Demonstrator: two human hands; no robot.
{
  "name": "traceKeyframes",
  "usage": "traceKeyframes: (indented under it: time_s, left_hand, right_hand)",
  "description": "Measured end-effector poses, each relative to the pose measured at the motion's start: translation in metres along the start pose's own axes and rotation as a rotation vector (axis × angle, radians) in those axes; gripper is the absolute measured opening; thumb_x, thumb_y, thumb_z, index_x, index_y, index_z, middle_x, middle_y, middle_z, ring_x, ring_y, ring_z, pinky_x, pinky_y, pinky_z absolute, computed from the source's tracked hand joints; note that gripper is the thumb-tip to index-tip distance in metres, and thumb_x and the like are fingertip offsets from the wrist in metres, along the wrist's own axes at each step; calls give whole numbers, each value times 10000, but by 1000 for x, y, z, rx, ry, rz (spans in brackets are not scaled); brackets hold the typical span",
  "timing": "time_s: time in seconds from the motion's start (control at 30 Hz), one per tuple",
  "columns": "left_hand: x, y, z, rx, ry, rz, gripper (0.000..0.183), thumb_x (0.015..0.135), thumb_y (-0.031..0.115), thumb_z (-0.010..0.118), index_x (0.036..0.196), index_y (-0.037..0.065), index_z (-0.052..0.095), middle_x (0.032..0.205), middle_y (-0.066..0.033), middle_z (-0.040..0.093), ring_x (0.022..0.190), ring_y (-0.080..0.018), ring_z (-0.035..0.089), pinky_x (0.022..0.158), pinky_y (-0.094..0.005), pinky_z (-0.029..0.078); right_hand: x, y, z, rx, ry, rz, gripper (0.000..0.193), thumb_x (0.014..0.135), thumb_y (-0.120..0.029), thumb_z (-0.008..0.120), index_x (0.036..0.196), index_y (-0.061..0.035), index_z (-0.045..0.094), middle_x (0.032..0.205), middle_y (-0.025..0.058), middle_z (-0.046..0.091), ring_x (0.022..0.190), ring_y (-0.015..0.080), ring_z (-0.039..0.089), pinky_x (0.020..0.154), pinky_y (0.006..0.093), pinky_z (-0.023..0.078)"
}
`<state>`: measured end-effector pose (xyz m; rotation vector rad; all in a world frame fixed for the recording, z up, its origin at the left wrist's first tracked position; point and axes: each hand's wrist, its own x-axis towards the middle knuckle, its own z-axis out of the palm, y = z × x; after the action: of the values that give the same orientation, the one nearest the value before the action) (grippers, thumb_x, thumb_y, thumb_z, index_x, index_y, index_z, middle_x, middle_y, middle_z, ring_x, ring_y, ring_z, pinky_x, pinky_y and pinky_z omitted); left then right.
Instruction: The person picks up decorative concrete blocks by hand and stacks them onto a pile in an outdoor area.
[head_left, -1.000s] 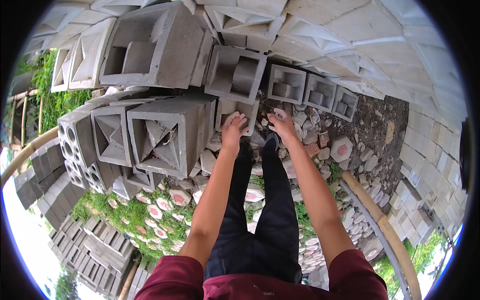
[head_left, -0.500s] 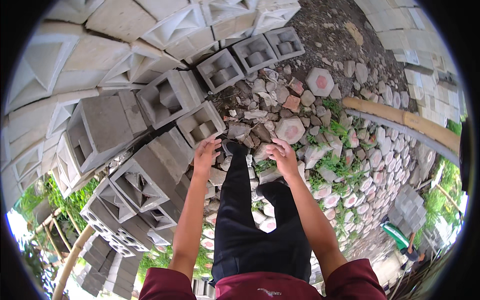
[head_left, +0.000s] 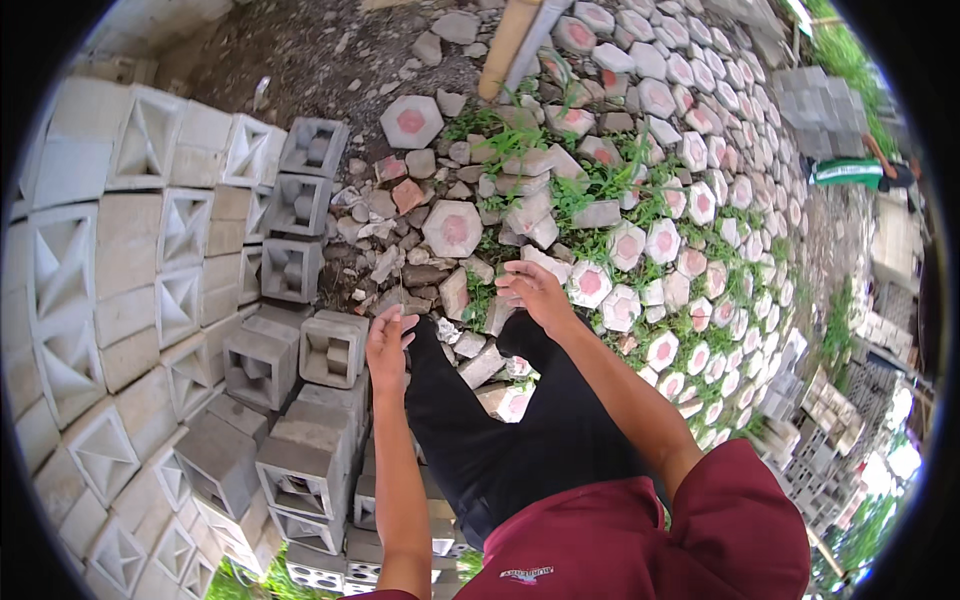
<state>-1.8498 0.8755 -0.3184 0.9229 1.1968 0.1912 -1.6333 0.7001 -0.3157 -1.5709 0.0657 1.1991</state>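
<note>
My left hand hangs in the air in front of my legs, empty, its fingers loosely apart. To its left, nearest to it, stands a hollow grey concrete block. My right hand is also raised and empty, with fingers spread a little. Beyond it a hexagonal paving stone with a pinkish centre lies on broken rubble. Neither hand appears to touch any block or stone.
A wall of stacked patterned blocks fills the left side. Many hexagonal pavers with weeds between them cover the uneven ground to the right. A bamboo pole lies ahead. A person in green is at the far right.
My view has turned right, so the block wall has swung to the left and more pavers show. My hands remain empty and raised; the left sits slightly lower in view.
</note>
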Motion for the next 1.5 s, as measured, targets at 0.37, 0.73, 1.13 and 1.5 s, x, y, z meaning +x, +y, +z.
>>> traceKeyframes:
  time_s: [0.37, 0.73, 1.13, 1.5]
  left_hand:
    - [-43, 103, 182, 428, -279, 214, 321, 981, 237, 534, 1213, 15, 544, 1042, -79, 682, 971, -134, 624, 831, -276, 476]
    - [-133, 96, 354, 639, -540, 240, 296, 984, 207, 514, 1214, 27, 558, 1033, -73, 679, 927, -125, 626, 800, -264, 485]
    - [-191, 163, 497, 662, -798, 477, 289, 982, 176, 523, 1204, -6, 554, 1019, -95, 674, 957, -140, 636, 830, -282, 499]
    - [-126, 105, 704, 837, -1041, 480, 283, 971, 166, 542, 1181, -23, 557, 1012, -65, 673, 950, -127, 640, 805, -250, 497]
  right_hand:
    - [-76, -67, -156, 328, 258, -260, 350, 937, -164, 581, 1240, -6, 503, 1054, 77, 674, 935, 148, 638, 799, 283, 493]
    - [-195, -96, -289, -62, 606, -386, 334, 917, -195, 602, 1175, 13, 557, 974, 98, 657, 891, 184, 646, 791, 316, 511]
    - [-285, -158, -374, 20, 885, -536, 366, 894, -184, 594, 1202, 11, 558, 990, 154, 683, 918, 248, 671, 795, 357, 525]
    - [-284, -184, -526, 28, 1157, -536, 347, 875, -110, 604, 1191, 18, 544, 962, 157, 682, 839, 230, 677, 756, 339, 524]
